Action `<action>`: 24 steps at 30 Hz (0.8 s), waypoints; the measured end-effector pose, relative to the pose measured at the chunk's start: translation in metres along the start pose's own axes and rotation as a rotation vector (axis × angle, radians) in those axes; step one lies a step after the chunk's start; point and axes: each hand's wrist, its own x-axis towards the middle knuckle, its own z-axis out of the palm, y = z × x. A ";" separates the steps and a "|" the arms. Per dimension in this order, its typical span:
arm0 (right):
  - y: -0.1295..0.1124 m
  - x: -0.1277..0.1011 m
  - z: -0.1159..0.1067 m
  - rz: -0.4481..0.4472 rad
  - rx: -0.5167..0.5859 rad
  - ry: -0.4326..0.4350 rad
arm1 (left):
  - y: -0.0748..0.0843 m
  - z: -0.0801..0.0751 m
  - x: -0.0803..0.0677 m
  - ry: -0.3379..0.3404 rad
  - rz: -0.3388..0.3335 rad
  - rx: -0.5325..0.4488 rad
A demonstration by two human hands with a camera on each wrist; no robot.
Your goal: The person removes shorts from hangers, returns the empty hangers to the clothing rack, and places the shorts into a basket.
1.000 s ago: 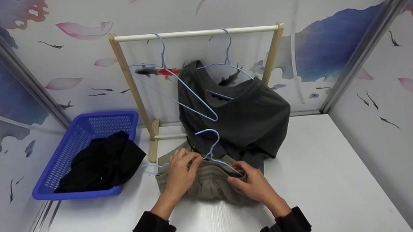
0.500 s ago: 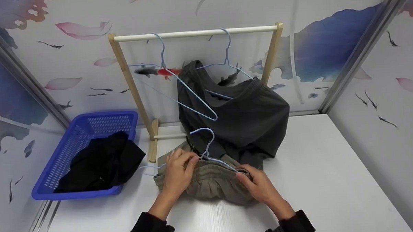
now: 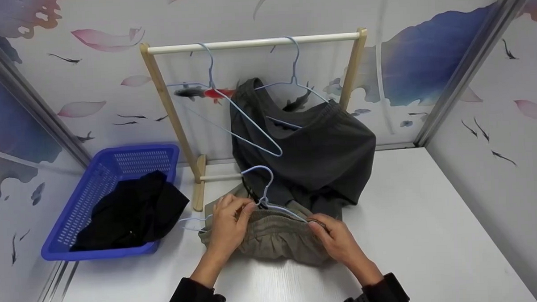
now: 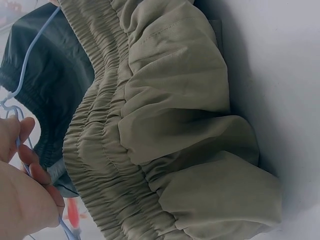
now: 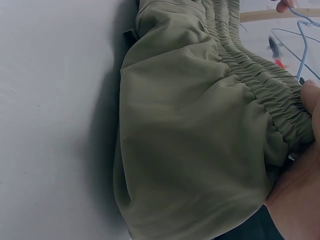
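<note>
Olive pants (image 3: 280,244) with a gathered elastic waistband lie on the table; their leg length is hidden. A light blue wire hanger (image 3: 283,209) sits partly inside the waistband, its hook pointing up and left, its left end poking out beyond the fabric. My left hand (image 3: 228,224) holds the hanger near its neck, and in the left wrist view its fingers (image 4: 37,165) curl round the wire. At the right end of the waistband, my right hand (image 3: 338,240) pinches the fabric between thumb (image 5: 310,95) and fingers, close to the hanger's right arm.
Behind stands a wooden rack (image 3: 253,43) with a bare blue hanger (image 3: 249,118) and dark grey pants (image 3: 313,154) on another hanger. A blue basket (image 3: 59,247) at the left holds black clothing (image 3: 128,214). Printed walls enclose the white table (image 3: 423,235).
The hanger and my left hand have shifted left. My right hand has moved slightly right, then held there, and the waistband between the hands looks more stretched.
</note>
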 end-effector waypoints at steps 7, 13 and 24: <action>-0.001 0.000 -0.001 0.035 -0.008 0.004 | -0.001 -0.004 0.001 -0.002 0.001 0.017; 0.000 -0.001 -0.002 0.047 -0.021 0.022 | -0.001 -0.007 0.003 0.011 0.003 0.040; -0.004 -0.002 -0.002 0.035 0.021 0.105 | -0.003 -0.011 0.003 0.035 0.002 0.043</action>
